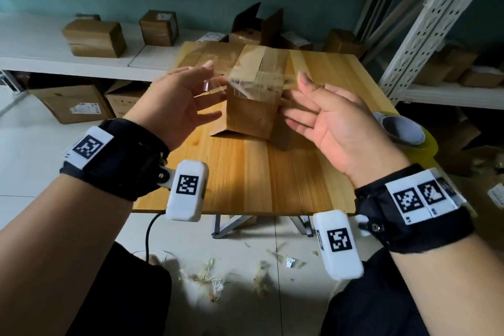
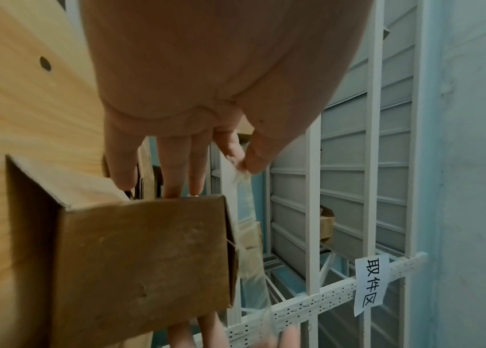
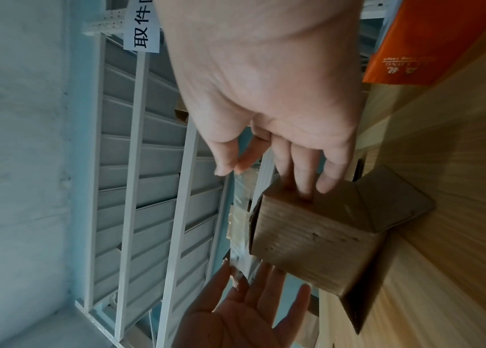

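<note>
A small brown cardboard box (image 1: 253, 106) stands in the middle of the wooden table (image 1: 259, 177), its lower flaps splayed out on the wood. A band of tape runs along its top seam. A strip of clear tape (image 1: 256, 80) is stretched across the box top between my two hands. My left hand (image 1: 207, 82) pinches one end between thumb and forefinger (image 2: 243, 162), its other fingers straight beside the box (image 2: 146, 259). My right hand (image 1: 296, 87) pinches the other end (image 3: 231, 168), with its remaining fingers touching the box side (image 3: 313, 226).
A tape roll (image 1: 406, 131) lies at the table's right edge. Flat cardboard (image 1: 210, 52) lies behind the box. White shelves (image 1: 41, 46) hold several cardboard parcels, and a perforated rack post (image 1: 425, 30) rises on the right. Tape scraps (image 1: 212, 278) litter the floor.
</note>
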A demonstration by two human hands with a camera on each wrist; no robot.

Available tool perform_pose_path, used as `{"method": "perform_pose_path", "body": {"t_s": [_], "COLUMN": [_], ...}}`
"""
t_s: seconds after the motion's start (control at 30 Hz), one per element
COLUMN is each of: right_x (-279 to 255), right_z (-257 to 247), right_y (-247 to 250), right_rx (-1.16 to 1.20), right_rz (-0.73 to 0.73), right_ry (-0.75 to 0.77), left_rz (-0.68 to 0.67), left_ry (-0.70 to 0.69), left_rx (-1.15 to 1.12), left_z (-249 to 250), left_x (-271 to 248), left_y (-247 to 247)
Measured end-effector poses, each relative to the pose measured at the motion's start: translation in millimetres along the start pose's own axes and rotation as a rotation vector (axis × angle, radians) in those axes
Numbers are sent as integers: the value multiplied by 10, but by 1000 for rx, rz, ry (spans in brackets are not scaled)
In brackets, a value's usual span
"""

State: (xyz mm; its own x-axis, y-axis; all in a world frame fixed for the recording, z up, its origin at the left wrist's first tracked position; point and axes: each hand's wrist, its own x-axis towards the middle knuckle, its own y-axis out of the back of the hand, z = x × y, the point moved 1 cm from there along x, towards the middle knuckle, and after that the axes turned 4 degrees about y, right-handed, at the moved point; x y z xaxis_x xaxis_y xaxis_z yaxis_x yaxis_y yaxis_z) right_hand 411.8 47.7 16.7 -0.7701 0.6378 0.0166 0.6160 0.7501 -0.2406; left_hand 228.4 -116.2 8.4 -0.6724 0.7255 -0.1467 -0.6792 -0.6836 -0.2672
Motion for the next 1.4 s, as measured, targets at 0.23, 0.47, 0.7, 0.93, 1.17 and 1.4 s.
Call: {"method": "perform_pose_path", "body": {"t_s": [0.23,0.47,0.7,0.93,1.17,1.4], "right_x": [0,-4,24,27,3,42], "right_z": [-12,-23,-46,-35,-83,-55], "right_y": [43,58,101,119,149,175], "right_rx": [-30,-76,-59,-117,-60,14], "right_rz": [59,101,141,168,90,107], "right_ry": [59,102,87,198,253,166], "left_rz": [162,154,145,107,35,47], "left_ry": [-255,-247,-228,-318,-397,-297], "left_rx": [189,251,262,233,111,93], "left_z": [-54,-58,-36,-7,30,14], "left_x": [-137,-126,-142,-204,-226,-213], "left_y": [-125,-173,-163,-143,-132,-145]}}
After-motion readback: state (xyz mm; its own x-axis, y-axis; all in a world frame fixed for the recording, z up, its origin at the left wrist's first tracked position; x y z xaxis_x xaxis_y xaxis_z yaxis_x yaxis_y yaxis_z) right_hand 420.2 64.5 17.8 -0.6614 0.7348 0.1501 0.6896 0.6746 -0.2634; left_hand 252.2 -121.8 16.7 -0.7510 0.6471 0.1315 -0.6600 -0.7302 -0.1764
